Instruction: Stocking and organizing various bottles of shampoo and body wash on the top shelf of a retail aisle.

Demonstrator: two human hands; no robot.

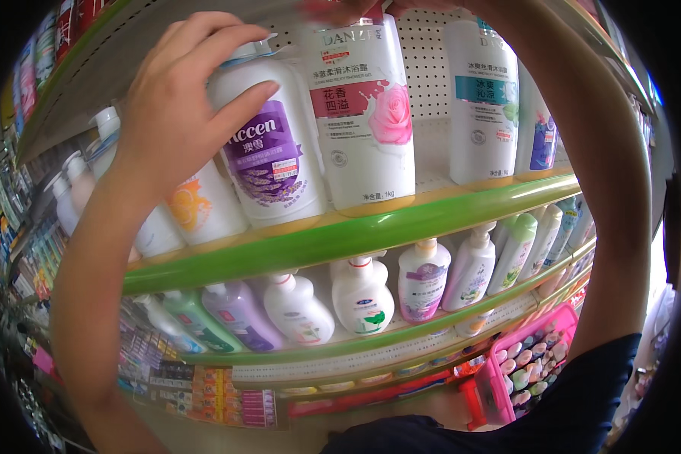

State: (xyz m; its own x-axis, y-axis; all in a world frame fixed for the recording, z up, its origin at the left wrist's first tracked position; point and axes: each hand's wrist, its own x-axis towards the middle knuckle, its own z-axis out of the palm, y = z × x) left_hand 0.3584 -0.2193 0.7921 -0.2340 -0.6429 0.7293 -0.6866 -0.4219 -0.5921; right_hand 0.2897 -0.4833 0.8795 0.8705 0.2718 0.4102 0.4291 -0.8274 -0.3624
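My left hand (184, 85) is at the pump top of a white bottle with a purple label (267, 153). Its fingers are spread, the thumb lying across the view of the bottle's front; whether it presses on the bottle is unclear. To the right stands a large white shower gel bottle with a pink rose (369, 142). At that bottle's top is my right hand (349, 10), blurred and mostly cut off by the upper edge. Something pinkish red shows beside its fingers, too blurred to name. Both bottles stand upright on a green-edged shelf (340, 238).
A teal-banded shower gel bottle (482, 108) stands further right, before a perforated back panel (428, 68). A bottle with an orange picture (198, 204) is at left. Several pump bottles, one white with a green leaf (366, 301), fill the lower shelf. A pink basket (502, 386) holds several small items.
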